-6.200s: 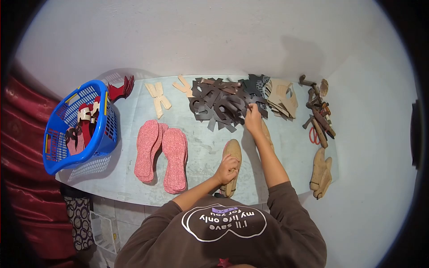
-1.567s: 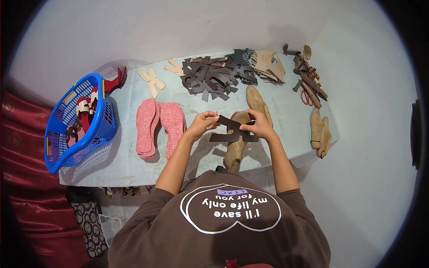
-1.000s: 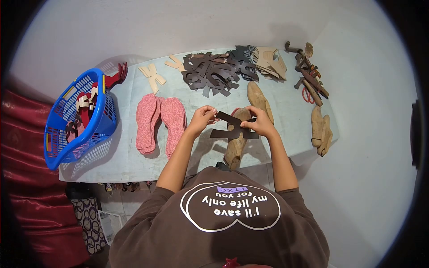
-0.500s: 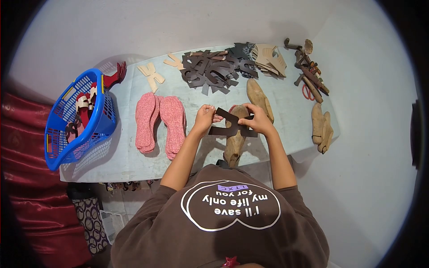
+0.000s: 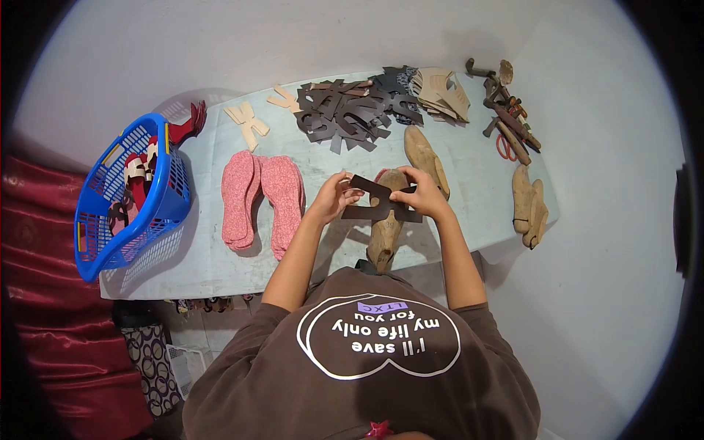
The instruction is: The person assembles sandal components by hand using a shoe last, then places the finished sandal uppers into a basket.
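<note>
A dark brown X-shaped shoe upper [image 5: 358, 213] lies over a wooden shoe last [image 5: 384, 243], which points toward my body at the table's near edge. My right hand [image 5: 419, 193] pinches the right part of this piece, its thumb on top near the middle. At the left arms of the piece is my left hand [image 5: 336, 198], fingers curled against the upper arm; their exact contact is partly hidden. A bit of pink sole shows at the far end of the last. Just beyond my right hand lies another wooden last [image 5: 425, 155].
Pink insole stacks [image 5: 240, 198] lie left of my hands. A blue basket [image 5: 89, 242] holding red and cream sandals stands at the left end. Dark cut uppers [image 5: 341, 117] and beige pieces [image 5: 442, 95] are piled at the back. Tools [image 5: 513, 121] and more lasts [image 5: 523, 202] lie right.
My left hand has shifted slightly left and its fingers have moved a little on the upper. The dark piece has settled slightly; my right hand keeps its pinch.
</note>
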The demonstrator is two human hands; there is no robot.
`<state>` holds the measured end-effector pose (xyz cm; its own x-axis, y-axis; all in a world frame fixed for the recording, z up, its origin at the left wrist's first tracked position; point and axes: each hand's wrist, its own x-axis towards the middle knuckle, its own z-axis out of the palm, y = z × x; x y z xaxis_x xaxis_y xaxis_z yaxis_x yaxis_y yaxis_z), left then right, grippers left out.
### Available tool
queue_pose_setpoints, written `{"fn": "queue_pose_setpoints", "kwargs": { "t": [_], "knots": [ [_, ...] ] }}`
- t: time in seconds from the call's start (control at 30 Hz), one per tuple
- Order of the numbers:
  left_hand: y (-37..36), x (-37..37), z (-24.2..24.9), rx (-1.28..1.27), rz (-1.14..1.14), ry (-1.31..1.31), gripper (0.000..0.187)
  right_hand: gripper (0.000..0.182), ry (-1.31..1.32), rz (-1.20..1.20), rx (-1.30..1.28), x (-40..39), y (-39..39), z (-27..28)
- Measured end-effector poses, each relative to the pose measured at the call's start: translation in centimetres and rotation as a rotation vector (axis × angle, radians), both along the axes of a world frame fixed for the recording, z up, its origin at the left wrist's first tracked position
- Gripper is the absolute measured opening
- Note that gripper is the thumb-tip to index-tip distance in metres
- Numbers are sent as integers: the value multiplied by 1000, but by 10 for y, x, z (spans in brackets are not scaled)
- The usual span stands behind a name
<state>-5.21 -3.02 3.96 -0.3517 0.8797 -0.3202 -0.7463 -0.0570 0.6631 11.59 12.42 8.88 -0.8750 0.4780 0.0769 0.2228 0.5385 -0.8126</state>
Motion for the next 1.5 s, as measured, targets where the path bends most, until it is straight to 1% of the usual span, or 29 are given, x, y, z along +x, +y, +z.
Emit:
{"fn": "queue_pose_setpoints", "kwargs": {
  "t": [0.03,0.17,0.23,0.3,0.43,0.47,0.53,0.57,0.63,0.7,0.77,0.97,1.03,1.17,1.27,1.37,1.43,1.5],
  "knots": [
    [-2,1,5,76,-44,-112,25,52,0,-2,0,0,0,3],
    [-2,2,9,98,-83,-141,23,49,16,17,-85,1,-4,13],
    [2,2,1,21,-51,204,18,49,5,13,-130,2,-4,12],
    [1,-2,-3,25,-51,227,16,49,53,27,-57,1,-2,8],
    [4,-4,-12,40,-57,259,15,49,79,24,-72,1,-2,4],
    [4,-5,-16,39,-55,259,15,49,72,35,-84,0,-2,5],
    [4,-4,-20,182,-65,93,15,50,65,43,-95,0,-5,9],
    [4,-4,-21,183,-66,93,15,50,59,39,-118,1,-7,12],
    [0,-1,-16,165,-74,-20,17,49,54,33,-142,1,-7,14],
    [1,-2,-20,168,-90,-24,19,48,80,38,-104,2,-7,13],
    [4,-3,-26,169,-106,-29,20,47,69,34,-118,2,-9,16],
    [13,-1,-29,162,-153,-4,16,45,95,50,-136,-1,-12,17],
    [18,6,-28,93,-85,21,15,45,120,61,-125,-2,-12,16],
    [24,11,-32,71,-113,30,18,46,128,71,-121,-6,-13,15],
    [27,23,-18,44,-70,2,18,46,117,57,-111,-7,-12,10],
    [31,26,-21,32,-115,52,19,46,123,48,-84,-8,-12,10],
    [35,30,-19,-7,-185,91,23,45,121,48,-67,-8,-14,12],
    [33,32,-13,11,-192,79,22,44,104,36,-91,-9,-15,15]
  ]
}}
